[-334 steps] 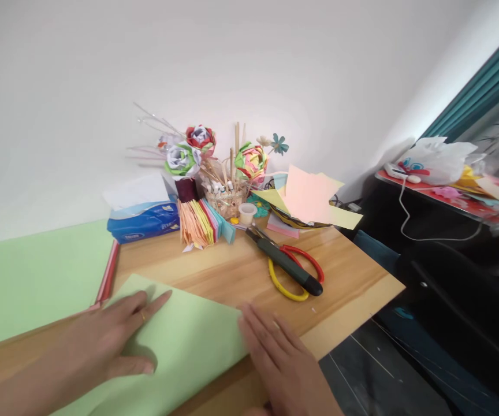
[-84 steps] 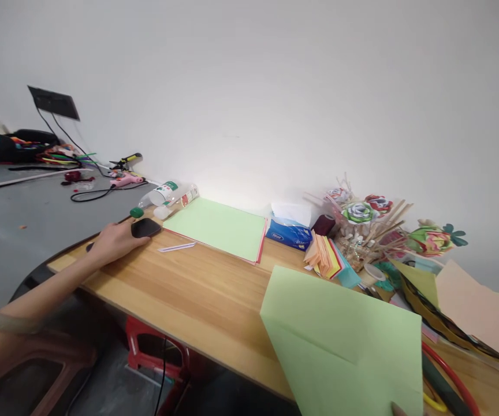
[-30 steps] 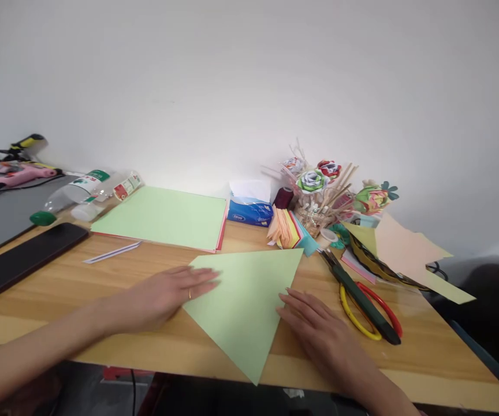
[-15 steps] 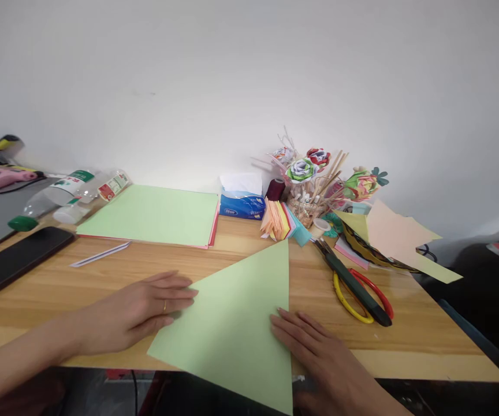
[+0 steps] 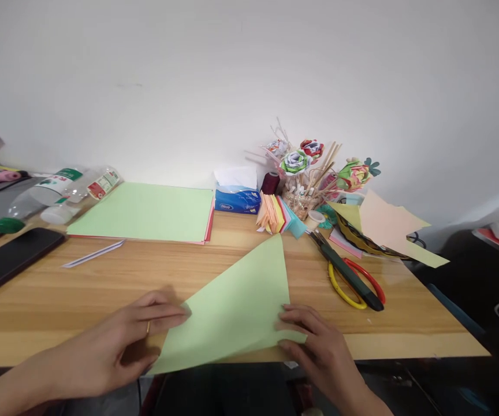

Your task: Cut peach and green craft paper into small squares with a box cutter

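Observation:
A light green sheet of paper (image 5: 227, 318) lies at the table's front edge, folded to a pointed shape with its tip away from me. Its near edge is lifted and curves between my hands. My left hand (image 5: 115, 341), with a ring on one finger, has its fingertips on the paper's left edge and its thumb by the lower left corner. On the other side my right hand (image 5: 323, 346) pinches the right edge, fingers above and thumb below. Scissors (image 5: 356, 283) with red and yellow handles lie to the right, a dark green-handled tool (image 5: 345, 268) across them.
Behind lie a green paper stack (image 5: 145, 211), a tissue pack (image 5: 236, 199), folded coloured papers (image 5: 275, 214) and paper flowers (image 5: 297, 163). At left are a black phone (image 5: 11, 260), plastic bottles (image 5: 59, 188) and a paper strip (image 5: 93, 253). Paper scraps (image 5: 388, 222) sit at right.
The paper's lower part, which hung below the table edge, is now raised and folded up. My right hand has gone from lying flat to pinching it. The view has shifted slightly.

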`<action>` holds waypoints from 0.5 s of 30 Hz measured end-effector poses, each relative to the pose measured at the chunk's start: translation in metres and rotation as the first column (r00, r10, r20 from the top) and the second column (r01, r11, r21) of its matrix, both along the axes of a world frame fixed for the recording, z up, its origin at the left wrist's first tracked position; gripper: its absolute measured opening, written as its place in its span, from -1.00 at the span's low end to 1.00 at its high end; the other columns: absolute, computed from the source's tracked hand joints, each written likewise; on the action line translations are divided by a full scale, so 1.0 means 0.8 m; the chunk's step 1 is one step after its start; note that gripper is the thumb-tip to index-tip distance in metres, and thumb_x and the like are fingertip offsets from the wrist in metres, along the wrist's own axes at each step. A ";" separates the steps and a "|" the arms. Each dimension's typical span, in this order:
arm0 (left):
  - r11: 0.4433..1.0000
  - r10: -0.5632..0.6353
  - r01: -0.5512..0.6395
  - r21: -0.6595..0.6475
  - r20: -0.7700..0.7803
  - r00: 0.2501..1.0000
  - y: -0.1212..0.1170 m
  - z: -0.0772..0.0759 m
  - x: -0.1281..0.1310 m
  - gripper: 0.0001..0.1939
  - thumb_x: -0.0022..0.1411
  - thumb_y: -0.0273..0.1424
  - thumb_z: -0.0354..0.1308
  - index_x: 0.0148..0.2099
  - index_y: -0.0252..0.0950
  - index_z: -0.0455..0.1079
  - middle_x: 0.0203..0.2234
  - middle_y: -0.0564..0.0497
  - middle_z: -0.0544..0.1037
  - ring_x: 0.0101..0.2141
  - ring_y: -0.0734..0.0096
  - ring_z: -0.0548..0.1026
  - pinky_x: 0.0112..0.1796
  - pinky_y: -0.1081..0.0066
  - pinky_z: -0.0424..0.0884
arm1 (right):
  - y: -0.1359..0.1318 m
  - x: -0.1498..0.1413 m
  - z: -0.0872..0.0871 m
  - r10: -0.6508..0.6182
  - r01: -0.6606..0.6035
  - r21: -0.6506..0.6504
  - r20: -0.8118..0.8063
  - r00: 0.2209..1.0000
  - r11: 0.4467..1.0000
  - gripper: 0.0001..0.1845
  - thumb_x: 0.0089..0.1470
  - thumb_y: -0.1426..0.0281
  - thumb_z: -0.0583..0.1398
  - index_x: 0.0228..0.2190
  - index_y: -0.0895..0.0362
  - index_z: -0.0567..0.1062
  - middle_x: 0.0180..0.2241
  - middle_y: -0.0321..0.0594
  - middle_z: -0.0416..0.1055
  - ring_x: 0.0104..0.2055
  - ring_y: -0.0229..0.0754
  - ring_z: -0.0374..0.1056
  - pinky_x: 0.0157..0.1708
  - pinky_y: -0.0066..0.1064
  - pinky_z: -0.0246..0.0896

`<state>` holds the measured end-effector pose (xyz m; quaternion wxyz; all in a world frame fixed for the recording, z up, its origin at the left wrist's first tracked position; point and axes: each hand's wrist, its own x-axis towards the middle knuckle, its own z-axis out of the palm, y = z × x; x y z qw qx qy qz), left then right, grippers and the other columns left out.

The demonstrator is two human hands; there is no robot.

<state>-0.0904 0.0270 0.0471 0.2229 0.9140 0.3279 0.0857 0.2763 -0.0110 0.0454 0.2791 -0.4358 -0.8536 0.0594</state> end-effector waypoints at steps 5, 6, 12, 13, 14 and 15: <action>0.993 0.070 -0.066 -0.097 0.048 0.996 0.013 0.005 0.006 -0.51 0.19 -0.36 0.11 0.18 -0.01 0.23 0.05 0.02 0.41 0.08 0.15 0.29 0.10 0.14 0.19 | 0.005 -0.003 0.002 -0.191 0.171 -0.109 -0.202 0.961 0.979 -0.81 0.12 0.32 0.13 -0.42 0.08 0.53 -0.40 -0.22 0.51 -0.31 -0.18 0.44 -0.32 -0.43 0.34; 0.989 0.077 -0.068 -0.128 0.068 0.995 0.016 0.009 0.009 -0.56 0.20 -0.36 0.09 0.14 -0.04 0.28 0.00 0.02 0.44 0.06 0.17 0.31 0.10 0.16 0.19 | 0.006 -0.005 0.003 -0.245 0.217 -0.143 -0.224 0.943 0.966 -0.76 0.12 0.28 0.12 -0.45 0.09 0.53 -0.45 -0.24 0.50 -0.40 -0.19 0.43 -0.40 -0.45 0.31; 0.865 0.344 -0.245 -0.438 0.162 0.925 0.032 0.014 0.038 -0.69 0.19 -0.16 0.05 -0.28 -0.23 0.52 -0.34 0.01 0.54 -0.26 0.25 0.46 -0.23 0.38 0.38 | 0.016 -0.010 0.000 -0.411 0.342 -0.279 -0.246 0.878 0.897 -0.60 0.12 0.17 0.09 -0.52 0.18 0.53 -0.55 -0.22 0.46 -0.51 -0.18 0.35 -0.52 -0.43 0.20; 0.826 0.424 -0.319 -0.466 0.140 0.895 0.033 0.011 0.042 -0.64 0.17 -0.10 0.04 -0.34 -0.25 0.51 -0.41 0.02 0.53 -0.34 0.27 0.46 -0.32 0.41 0.37 | 0.018 -0.009 0.000 -0.414 0.335 -0.305 -0.248 0.876 0.892 -0.58 0.12 0.16 0.08 -0.52 0.18 0.53 -0.53 -0.20 0.47 -0.49 -0.17 0.36 -0.51 -0.42 0.20; 0.790 0.492 -0.386 -0.476 0.119 0.862 0.034 0.008 0.047 -0.60 0.15 -0.06 0.04 -0.38 -0.27 0.51 -0.47 0.04 0.52 -0.39 0.28 0.45 -0.37 0.42 0.34 | 0.020 -0.008 0.000 -0.406 0.315 -0.335 -0.250 0.879 0.888 -0.58 0.11 0.14 0.08 -0.52 0.18 0.54 -0.51 -0.20 0.49 -0.47 -0.16 0.37 -0.48 -0.42 0.22; 0.764 0.541 -0.437 -0.476 0.103 0.835 0.034 0.005 0.051 -0.58 0.13 -0.04 0.04 -0.40 -0.27 0.50 -0.50 0.05 0.51 -0.42 0.29 0.44 -0.40 0.43 0.32 | 0.022 -0.006 0.002 -0.390 0.286 -0.367 -0.253 0.885 0.885 -0.59 0.10 0.13 0.09 -0.50 0.17 0.54 -0.48 -0.20 0.50 -0.43 -0.15 0.39 -0.45 -0.41 0.25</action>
